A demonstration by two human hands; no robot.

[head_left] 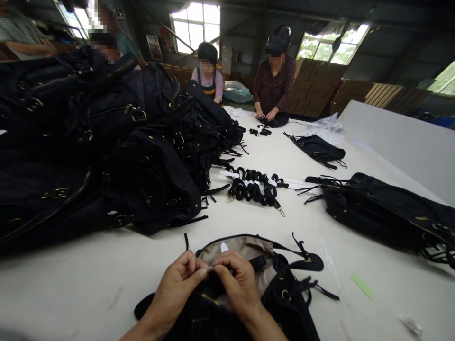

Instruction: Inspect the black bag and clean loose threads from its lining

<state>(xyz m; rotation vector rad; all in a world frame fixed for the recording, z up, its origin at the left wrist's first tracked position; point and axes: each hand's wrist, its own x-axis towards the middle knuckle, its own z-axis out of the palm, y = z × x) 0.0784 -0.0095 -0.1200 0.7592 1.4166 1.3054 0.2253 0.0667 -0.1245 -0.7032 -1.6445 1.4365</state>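
A black bag (284,303) with a tan lining (245,248) lies open on the white table (71,289) right in front of me. My left hand (177,282) and my right hand (238,282) meet over its opening, fingertips pinched together on a small part of the bag that I cannot make out. A small white tag shows on the lining just beyond my fingers. Both hands are closed.
A large heap of black bags (99,142) fills the left of the table. A bundle of black straps (254,185) lies in the middle, another bag (387,213) at right, a smaller one (320,149) further back. Several people work at the far end.
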